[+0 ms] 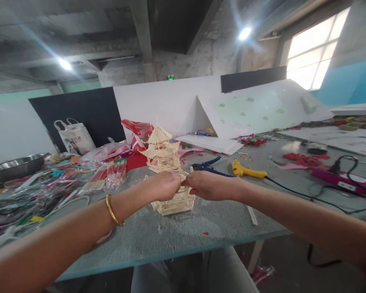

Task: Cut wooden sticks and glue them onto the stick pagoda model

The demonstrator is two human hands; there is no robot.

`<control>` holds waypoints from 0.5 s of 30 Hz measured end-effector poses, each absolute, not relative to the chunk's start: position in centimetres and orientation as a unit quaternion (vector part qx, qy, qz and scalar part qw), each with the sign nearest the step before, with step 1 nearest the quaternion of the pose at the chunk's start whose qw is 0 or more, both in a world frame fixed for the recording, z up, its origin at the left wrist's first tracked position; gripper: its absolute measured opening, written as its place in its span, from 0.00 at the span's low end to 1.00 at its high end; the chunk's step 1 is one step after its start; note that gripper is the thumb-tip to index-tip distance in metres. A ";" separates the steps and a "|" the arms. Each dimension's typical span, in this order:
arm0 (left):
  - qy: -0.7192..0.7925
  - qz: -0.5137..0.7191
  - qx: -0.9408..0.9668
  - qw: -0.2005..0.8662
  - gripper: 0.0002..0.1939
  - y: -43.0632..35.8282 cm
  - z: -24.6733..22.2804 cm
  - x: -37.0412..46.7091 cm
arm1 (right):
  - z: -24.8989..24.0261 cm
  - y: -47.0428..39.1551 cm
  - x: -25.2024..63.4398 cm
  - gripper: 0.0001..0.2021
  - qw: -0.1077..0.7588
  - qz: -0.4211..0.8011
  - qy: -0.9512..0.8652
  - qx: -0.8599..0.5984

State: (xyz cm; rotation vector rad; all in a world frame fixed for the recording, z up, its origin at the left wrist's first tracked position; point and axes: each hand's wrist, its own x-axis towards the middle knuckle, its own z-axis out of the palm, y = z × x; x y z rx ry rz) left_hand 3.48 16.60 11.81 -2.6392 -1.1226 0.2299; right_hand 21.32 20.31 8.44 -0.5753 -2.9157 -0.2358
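Observation:
A model pagoda [160, 151] made of thin pale wooden sticks, with tiered roofs and a pointed top, stands on the table. In front of it is a stick-built base section [176, 208]; whether the two are joined is hidden behind my hands. My left hand [164, 185], with a gold bracelet on the wrist, is closed over the base. Facing it, my right hand [205, 185] is also closed, fingertips pinched close to the left ones. Whatever lies between the fingertips is too small to make out. Blue-handled pliers [212, 166] lie just beyond my right hand.
A yellow hot glue gun [248, 170] lies to the right, its black cord running towards a purple power strip [343, 180]. Bundled sticks [99, 179], plastic bags and a metal bowl [16, 167] crowd the left. A clear glue stick [251, 215] rests near the front edge.

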 end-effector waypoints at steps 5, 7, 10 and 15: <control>-0.386 0.086 -0.910 0.129 0.08 16.5 12.1 3.6 | 8.6 20.2 21.3 0.13 0.082 -0.078 -0.975 -0.193; -0.387 0.087 -0.909 0.128 0.08 16.4 12.2 3.6 | 8.6 20.1 21.3 0.13 0.080 -0.080 -0.974 -0.195; -0.391 0.087 -0.907 0.128 0.08 16.3 12.2 3.5 | 8.6 20.1 21.3 0.13 0.076 -0.084 -0.975 -0.192; -0.395 0.079 -0.908 0.118 0.08 16.2 12.0 3.3 | 9.0 19.8 21.4 0.15 0.074 -0.081 -0.974 -0.201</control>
